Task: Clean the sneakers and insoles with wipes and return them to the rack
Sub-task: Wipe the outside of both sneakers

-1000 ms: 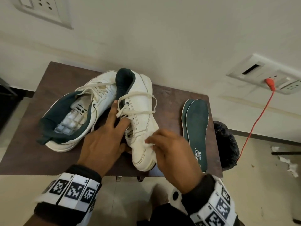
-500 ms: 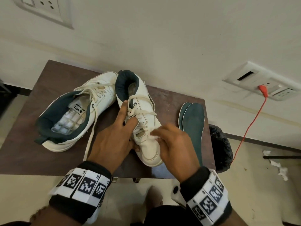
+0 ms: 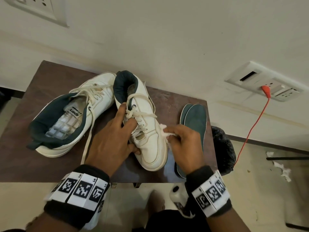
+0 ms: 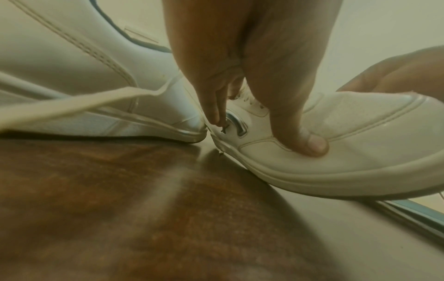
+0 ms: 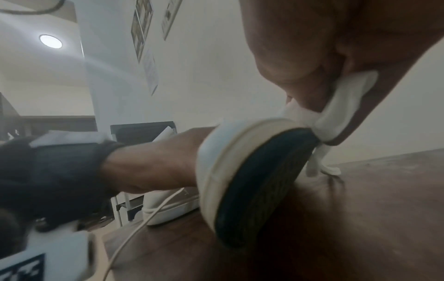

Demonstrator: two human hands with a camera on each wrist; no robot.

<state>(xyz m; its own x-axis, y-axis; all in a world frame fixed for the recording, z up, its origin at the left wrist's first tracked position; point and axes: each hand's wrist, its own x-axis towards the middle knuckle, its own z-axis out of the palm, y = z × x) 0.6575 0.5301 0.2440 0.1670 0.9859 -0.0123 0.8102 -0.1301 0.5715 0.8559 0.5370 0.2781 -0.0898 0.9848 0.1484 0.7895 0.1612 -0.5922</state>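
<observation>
A white sneaker with a dark green lining stands tilted on the brown table, toe toward me. My left hand grips it over the laces, thumb on its side. My right hand pinches a white wipe against the sneaker's right side; in the right wrist view the wipe touches the sole edge. The second sneaker lies at the left. Two dark green insoles lie stacked at the right.
A black bin bag sits beyond the table's right edge. An orange cable runs from a wall socket down to the floor. Crumpled white wipes lie on the floor at right. A loose lace trails over the table.
The held sneaker has tipped up and shifted slightly. My right hand slid from the toe area up along its right side with the wipe. My left hand keeps its grip.
</observation>
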